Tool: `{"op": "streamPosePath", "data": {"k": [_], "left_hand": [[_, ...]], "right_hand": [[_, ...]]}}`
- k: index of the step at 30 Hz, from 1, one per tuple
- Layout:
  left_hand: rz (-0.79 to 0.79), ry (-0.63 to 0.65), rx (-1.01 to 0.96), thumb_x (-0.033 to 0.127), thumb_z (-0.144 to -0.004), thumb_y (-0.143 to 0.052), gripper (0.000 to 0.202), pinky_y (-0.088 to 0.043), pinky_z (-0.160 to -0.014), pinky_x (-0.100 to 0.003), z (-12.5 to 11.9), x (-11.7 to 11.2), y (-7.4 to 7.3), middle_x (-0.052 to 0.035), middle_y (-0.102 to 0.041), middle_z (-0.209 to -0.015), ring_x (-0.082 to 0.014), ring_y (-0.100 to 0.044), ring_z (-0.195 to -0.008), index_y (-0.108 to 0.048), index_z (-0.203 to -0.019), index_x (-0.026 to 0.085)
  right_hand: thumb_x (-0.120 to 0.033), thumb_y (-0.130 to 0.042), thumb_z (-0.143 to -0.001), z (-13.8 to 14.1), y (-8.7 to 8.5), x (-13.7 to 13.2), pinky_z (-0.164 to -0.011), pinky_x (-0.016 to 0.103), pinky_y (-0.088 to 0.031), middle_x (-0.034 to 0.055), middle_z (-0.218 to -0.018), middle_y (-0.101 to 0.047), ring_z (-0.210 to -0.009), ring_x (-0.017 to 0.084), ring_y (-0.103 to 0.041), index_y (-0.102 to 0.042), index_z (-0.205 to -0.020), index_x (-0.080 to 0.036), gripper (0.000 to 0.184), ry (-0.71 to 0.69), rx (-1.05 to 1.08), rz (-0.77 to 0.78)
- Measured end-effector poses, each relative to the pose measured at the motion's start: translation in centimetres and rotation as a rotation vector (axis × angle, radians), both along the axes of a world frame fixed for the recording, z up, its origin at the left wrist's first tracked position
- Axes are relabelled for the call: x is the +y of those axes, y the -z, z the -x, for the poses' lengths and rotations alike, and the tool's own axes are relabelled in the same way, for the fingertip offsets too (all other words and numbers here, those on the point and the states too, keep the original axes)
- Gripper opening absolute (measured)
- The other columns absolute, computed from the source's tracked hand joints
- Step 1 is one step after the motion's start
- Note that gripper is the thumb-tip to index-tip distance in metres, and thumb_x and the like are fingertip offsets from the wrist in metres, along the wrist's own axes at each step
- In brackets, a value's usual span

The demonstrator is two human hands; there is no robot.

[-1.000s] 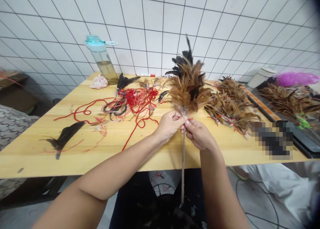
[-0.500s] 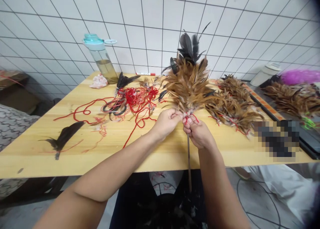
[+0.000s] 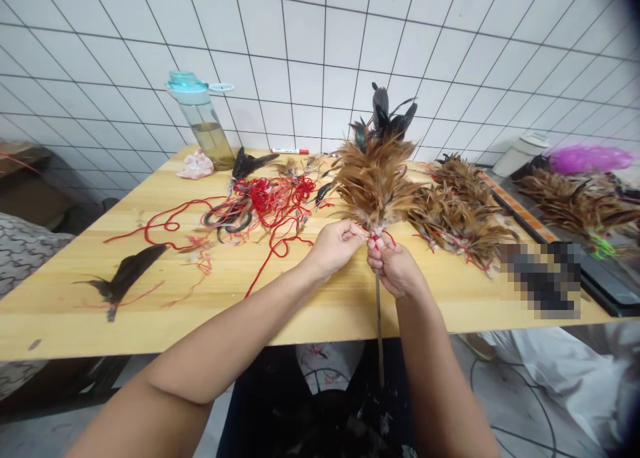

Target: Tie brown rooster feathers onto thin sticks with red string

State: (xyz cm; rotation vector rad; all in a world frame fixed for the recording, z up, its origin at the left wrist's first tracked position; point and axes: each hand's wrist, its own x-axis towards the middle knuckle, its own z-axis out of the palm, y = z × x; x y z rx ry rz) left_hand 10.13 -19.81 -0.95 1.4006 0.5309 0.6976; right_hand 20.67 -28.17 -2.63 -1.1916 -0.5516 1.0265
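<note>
I hold a feather duster (image 3: 376, 178) upright over the front of the wooden table (image 3: 150, 311). Its head is brown feathers with black ones at the tip. A thin stick handle (image 3: 379, 338) runs down past the table edge. My left hand (image 3: 334, 246) pinches the base of the feathers, where red string is wound. My right hand (image 3: 395, 266) is wrapped round the stick just below, fingertips touching the red binding. A tangle of red string (image 3: 273, 201) lies on the table behind my left hand, one strand trailing toward it.
A pile of brown feathers (image 3: 460, 215) lies right of the duster. A black feather (image 3: 125, 278) sits at the left, a water bottle (image 3: 203, 118) at the back, scissors (image 3: 227, 217) in the string. More feathers and a purple bundle (image 3: 590, 158) fill a tray far right.
The duster has turned in my hands and its black tip feathers have shifted. My right hand has slid up the stick to the red binding. The stick stands more upright.
</note>
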Motion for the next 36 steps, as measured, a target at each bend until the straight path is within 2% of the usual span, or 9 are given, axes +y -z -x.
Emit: {"op": "streamPosePath", "data": {"k": [5, 7, 10, 13, 15, 19, 27, 31, 36], "left_hand": [[0.013, 0.004, -0.028, 0.022, -0.072, -0.063, 0.011, -0.044, -0.071, -0.024, -0.2, 0.0, 0.6, -0.0023, -0.065, -0.068, -0.0115, -0.059, -0.066, -0.061, -0.067, 0.013], [-0.021, -0.027, -0.004, 0.023, -0.074, -0.06, 0.013, -0.042, -0.066, -0.023, -0.2, 0.0, 0.8, -0.0009, -0.063, -0.065, -0.0106, -0.056, -0.062, -0.058, -0.065, 0.014], [-0.189, -0.068, 0.101, 0.023, -0.076, -0.058, 0.015, -0.032, -0.053, -0.021, -0.1, -0.2, 0.8, 0.0038, -0.053, -0.054, -0.008, -0.042, -0.051, -0.054, -0.063, 0.016], [-0.383, -0.078, 0.156, 0.02, -0.077, -0.055, 0.015, -0.027, -0.051, -0.021, 0.1, -0.5, 0.6, 0.0055, -0.047, -0.051, -0.0076, -0.036, -0.048, -0.054, -0.062, 0.017], [-0.433, -0.094, 0.168, 0.018, -0.076, -0.055, 0.014, -0.028, -0.051, -0.021, 0.2, -0.5, 0.4, 0.0055, -0.047, -0.052, -0.0077, -0.036, -0.049, -0.054, -0.062, 0.017], [-0.359, -0.088, 0.156, 0.018, -0.074, -0.057, 0.01, -0.029, -0.051, -0.02, 0.2, -0.2, 0.3, 0.0057, -0.048, -0.053, -0.0072, -0.037, -0.049, -0.055, -0.064, 0.017], [-0.199, -0.014, 0.114, 0.02, -0.071, -0.061, 0.007, -0.032, -0.052, -0.019, -0.3, 0.1, 0.9, 0.0024, -0.057, -0.059, -0.0071, -0.043, -0.051, -0.059, -0.069, 0.015], [-0.082, -0.031, 0.081, 0.021, -0.07, -0.062, 0.007, -0.041, -0.062, -0.022, -0.5, 0.2, 1.2, -0.0015, -0.064, -0.068, -0.0103, -0.054, -0.061, -0.061, -0.07, 0.014], [-0.125, -0.055, 0.134, 0.021, -0.07, -0.061, 0.008, -0.039, -0.06, -0.021, -0.4, 0.6, 1.3, -0.0005, -0.061, -0.065, -0.0101, -0.051, -0.06, -0.06, -0.067, 0.014]], "right_hand": [[-0.039, -0.073, -0.062, 0.7, 0.6, 0.6, -0.045, 0.022, -0.025, -0.0037, -0.06, -0.045, -0.051, 0.007, -0.032, -0.051, -0.066, -0.02, 0.03, 0.082, -0.072, -0.041], [-0.039, -0.073, -0.063, 0.8, 0.7, 0.7, -0.045, 0.022, -0.025, -0.0037, -0.059, -0.045, -0.051, 0.007, -0.032, -0.052, -0.064, -0.019, 0.029, 0.096, -0.094, -0.054], [-0.038, -0.073, -0.062, 0.7, 0.8, 0.6, -0.046, 0.023, -0.025, -0.0043, -0.055, -0.043, -0.05, 0.007, -0.031, -0.05, -0.059, -0.019, 0.03, 0.11, -0.103, -0.059], [-0.036, -0.074, -0.061, 0.4, 0.9, 0.4, -0.046, 0.023, -0.024, -0.0039, -0.056, -0.044, -0.05, 0.006, -0.032, -0.051, -0.058, -0.018, 0.029, 0.095, -0.095, -0.052], [-0.036, -0.073, -0.062, 0.2, 0.9, 0.2, -0.046, 0.023, -0.022, -0.0036, -0.057, -0.043, -0.049, 0.006, -0.032, -0.05, -0.058, -0.018, 0.029, 0.068, -0.088, -0.043], [-0.036, -0.074, -0.06, -0.1, 0.7, 0.1, -0.044, 0.023, -0.018, -0.0041, -0.057, -0.043, -0.048, 0.006, -0.031, -0.049, -0.058, -0.019, 0.03, 0.015, -0.031, -0.054], [-0.035, -0.073, -0.058, -0.6, 0.7, 0.3, -0.044, 0.022, -0.021, -0.0031, -0.063, -0.048, -0.05, 0.006, -0.03, -0.054, -0.064, -0.018, 0.026, 0.031, 0.013, -0.08], [-0.039, -0.073, -0.059, -0.4, 0.8, 0.2, -0.045, 0.024, -0.023, -0.0043, -0.056, -0.045, -0.048, 0.006, -0.031, -0.052, -0.059, -0.019, 0.03, 0.046, -0.035, -0.051], [-0.04, -0.074, -0.059, -0.2, 0.9, 0.3, -0.046, 0.024, -0.024, -0.0038, -0.055, -0.045, -0.049, 0.006, -0.032, -0.052, -0.056, -0.018, 0.031, 0.021, -0.066, -0.035]]}}
